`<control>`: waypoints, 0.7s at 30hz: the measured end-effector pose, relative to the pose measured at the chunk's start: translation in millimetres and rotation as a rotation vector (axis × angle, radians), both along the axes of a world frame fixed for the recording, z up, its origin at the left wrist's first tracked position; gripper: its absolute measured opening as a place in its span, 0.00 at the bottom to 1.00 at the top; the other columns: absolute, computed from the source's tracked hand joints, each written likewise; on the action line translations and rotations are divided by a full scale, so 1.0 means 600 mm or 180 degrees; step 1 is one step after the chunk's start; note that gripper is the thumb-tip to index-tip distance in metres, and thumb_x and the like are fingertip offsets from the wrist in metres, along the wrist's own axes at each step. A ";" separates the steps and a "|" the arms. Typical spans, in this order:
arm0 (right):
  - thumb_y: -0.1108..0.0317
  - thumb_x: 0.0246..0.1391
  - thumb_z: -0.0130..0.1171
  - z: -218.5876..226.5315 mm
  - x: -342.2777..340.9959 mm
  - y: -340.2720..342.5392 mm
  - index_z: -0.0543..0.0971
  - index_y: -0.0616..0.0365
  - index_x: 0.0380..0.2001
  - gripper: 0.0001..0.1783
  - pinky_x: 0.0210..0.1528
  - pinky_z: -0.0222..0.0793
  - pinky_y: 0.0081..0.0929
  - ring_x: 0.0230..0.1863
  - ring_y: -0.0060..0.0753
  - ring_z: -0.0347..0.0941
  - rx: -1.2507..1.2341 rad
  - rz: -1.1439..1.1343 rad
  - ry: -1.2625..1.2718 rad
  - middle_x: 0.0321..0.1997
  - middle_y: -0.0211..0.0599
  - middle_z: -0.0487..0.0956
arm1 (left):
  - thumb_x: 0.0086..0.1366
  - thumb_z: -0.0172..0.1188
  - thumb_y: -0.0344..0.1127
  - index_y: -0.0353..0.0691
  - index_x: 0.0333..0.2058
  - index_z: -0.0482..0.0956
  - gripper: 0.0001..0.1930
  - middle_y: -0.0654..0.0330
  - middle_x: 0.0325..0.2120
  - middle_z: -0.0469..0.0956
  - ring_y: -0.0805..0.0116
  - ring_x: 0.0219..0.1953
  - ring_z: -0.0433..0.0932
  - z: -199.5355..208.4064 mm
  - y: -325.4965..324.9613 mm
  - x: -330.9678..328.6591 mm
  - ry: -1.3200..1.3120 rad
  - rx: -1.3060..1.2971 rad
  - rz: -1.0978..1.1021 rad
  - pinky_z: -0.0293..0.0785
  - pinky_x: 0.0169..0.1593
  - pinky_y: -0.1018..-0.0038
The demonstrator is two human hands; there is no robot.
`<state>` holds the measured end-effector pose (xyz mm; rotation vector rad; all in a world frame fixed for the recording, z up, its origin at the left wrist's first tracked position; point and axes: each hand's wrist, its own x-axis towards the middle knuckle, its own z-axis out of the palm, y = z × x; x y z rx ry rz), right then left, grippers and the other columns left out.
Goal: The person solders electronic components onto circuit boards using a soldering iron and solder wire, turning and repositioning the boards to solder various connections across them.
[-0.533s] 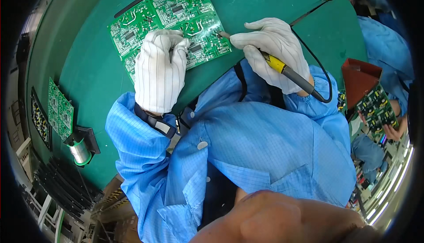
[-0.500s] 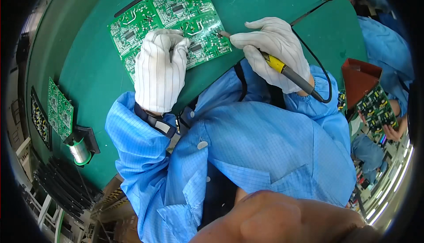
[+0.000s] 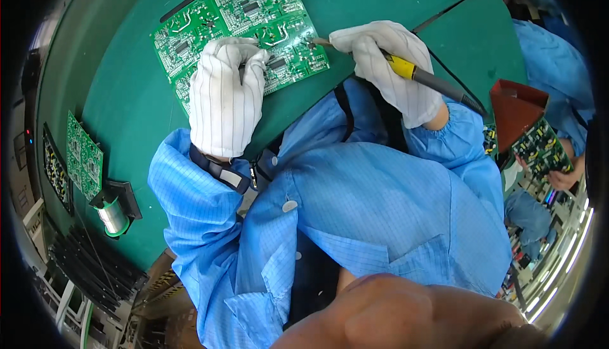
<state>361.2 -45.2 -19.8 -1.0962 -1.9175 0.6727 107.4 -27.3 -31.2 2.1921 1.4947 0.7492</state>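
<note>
A green circuit board panel (image 3: 254, 8), marked off into several like sections, lies on the green table before me. My left hand (image 3: 226, 98), in a white striped glove, rests over its near left part. The thumb and fingers there are closed together, and whatever they pinch is too small to make out. In my gloved right hand (image 3: 394, 64) is a soldering iron (image 3: 439, 85) with a yellow and grey handle. Its tip points left at the panel's right section, at or just above the surface; contact cannot be told.
A solder wire spool (image 3: 113, 218) stands at the table's left edge, near upright circuit boards (image 3: 84, 156). The iron's black cord (image 3: 447, 18) runs to the far right. A reddish-brown bin (image 3: 517, 113) sits at the right, where another person's hand (image 3: 564, 176) holds a populated board.
My right hand has turned and shifted slightly, and the iron lies at a flatter angle with more of its tip showing. The panel and my left hand sit slightly farther left and up in view.
</note>
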 end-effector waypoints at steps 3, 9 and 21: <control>0.75 0.61 0.57 -0.001 0.008 -0.006 0.83 0.65 0.38 0.07 0.44 0.78 0.31 0.40 0.38 0.83 -0.0564 -0.0407 0.0896 0.41 0.45 0.86 | 0.67 0.62 0.33 0.37 0.35 0.79 0.06 0.57 0.42 0.83 0.55 0.44 0.80 0.001 -0.002 0.000 0.0018 -0.0008 0.0008 0.75 0.47 0.61; 0.66 0.70 0.55 -0.014 0.082 0.056 0.77 0.66 0.57 0.19 0.37 0.67 0.16 0.34 0.16 0.70 0.0071 -0.1486 0.1108 0.34 0.26 0.78 | 0.67 0.63 0.34 0.37 0.36 0.79 0.06 0.56 0.43 0.83 0.55 0.44 0.80 0.000 -0.003 0.003 0.0039 -0.0116 0.0073 0.75 0.47 0.62; 0.78 0.44 0.66 -0.023 -0.019 -0.054 0.85 0.51 0.41 0.18 0.53 0.77 0.34 0.25 0.29 0.75 0.0985 -0.0116 -0.0382 0.25 0.25 0.81 | 0.67 0.63 0.33 0.36 0.36 0.79 0.06 0.56 0.42 0.83 0.55 0.43 0.80 0.000 0.000 -0.002 0.0014 0.0075 -0.0069 0.76 0.47 0.61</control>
